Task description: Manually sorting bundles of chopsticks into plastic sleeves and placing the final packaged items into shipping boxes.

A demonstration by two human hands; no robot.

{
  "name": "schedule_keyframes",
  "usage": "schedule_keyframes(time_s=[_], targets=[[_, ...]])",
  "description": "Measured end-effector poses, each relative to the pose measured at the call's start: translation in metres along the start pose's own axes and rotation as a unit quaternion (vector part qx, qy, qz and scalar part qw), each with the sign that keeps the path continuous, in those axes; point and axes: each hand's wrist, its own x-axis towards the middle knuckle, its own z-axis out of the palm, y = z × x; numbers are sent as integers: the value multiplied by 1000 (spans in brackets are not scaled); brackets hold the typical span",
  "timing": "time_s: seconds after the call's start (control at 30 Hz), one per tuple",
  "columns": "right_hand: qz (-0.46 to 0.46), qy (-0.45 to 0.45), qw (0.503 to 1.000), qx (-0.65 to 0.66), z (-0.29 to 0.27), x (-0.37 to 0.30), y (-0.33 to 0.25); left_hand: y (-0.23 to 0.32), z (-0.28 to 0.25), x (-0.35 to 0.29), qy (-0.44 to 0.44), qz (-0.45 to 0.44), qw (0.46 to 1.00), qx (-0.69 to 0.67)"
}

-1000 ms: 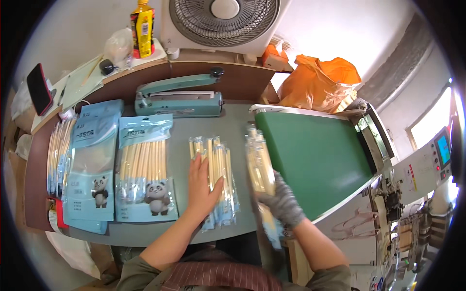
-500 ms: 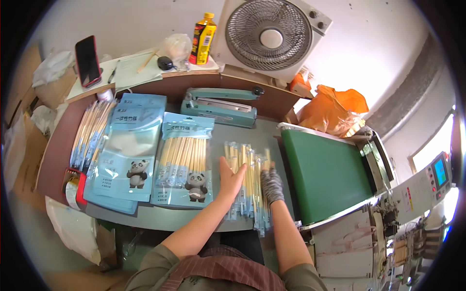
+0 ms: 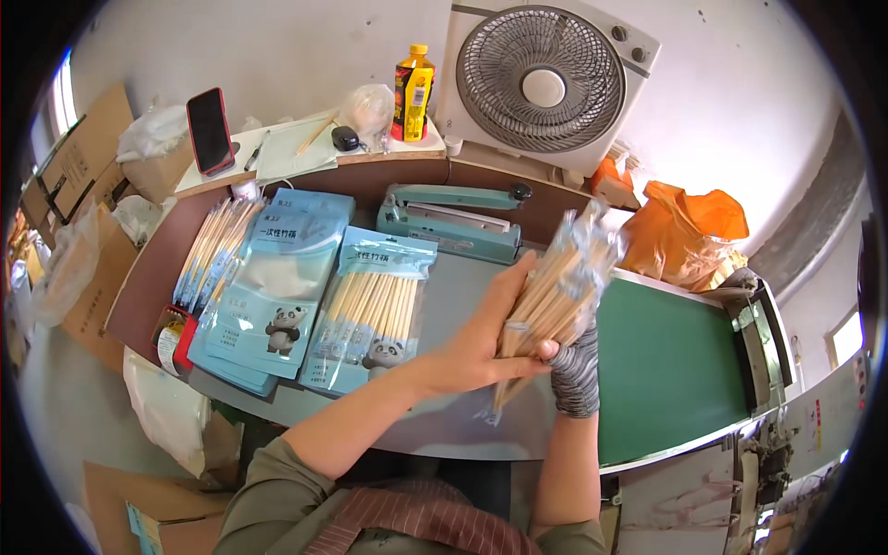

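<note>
Both hands grip a thick bundle of wrapped chopsticks (image 3: 558,289), raised and tilted over the right part of the grey table. My bare left hand (image 3: 486,340) is closed round its left side. My right hand (image 3: 575,372), in a grey striped fingerless glove, holds the lower right side; most of its fingers are hidden behind the bundle. Left of my hands lies a clear-and-blue pouch filled with chopsticks (image 3: 375,301), a panda printed on it. Beside it is a stack of similar blue pouches (image 3: 264,296), and further left are more wrapped chopsticks (image 3: 213,248).
A teal heat sealer (image 3: 453,225) stands at the back. To the right is a green conveyor belt (image 3: 671,370), with an orange bag (image 3: 689,231) behind it. A red tape dispenser (image 3: 176,339) sits at the left edge. On the back shelf are a phone (image 3: 211,131), a bottle (image 3: 413,95) and a fan (image 3: 543,85).
The chopsticks that lay on the table between my hands are gathered and lifted, up and to the right. My left hand has closed on them. The view has shifted slightly.
</note>
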Motion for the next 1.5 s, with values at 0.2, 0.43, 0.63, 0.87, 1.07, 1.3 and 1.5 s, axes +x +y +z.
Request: schedule_keyframes(time_s=[0.2, 0.43, 0.63, 0.87, 1.07, 1.3, 1.5], targets=[[18, -13, 999, 27, -8, -16, 34, -39, 3, -16, -88, -58, 994, 39], [-16, -32, 999, 22, -7, -26, 30, -30, -9, -24, -186, -128, 961, 162], [-3, -46, 993, -106, -1, -56, 36, -7, -5, -30, -222, -153, 962, 35], [71, -4, 994, 81, 35, -61, 35, -42, -4, -57, -244, -213, 945, -54], [22, 85, 996, -8, 78, -75, 7, -3, 10, -113, -95, -134, 983, -86], [339, -202, 903, 169, 39, -64, 113, 6, -40, -166, -223, -450, 862, 60], [355, -192, 881, 248, 71, -68, 112, 10, -223, -212, 182, -273, 785, 526]])
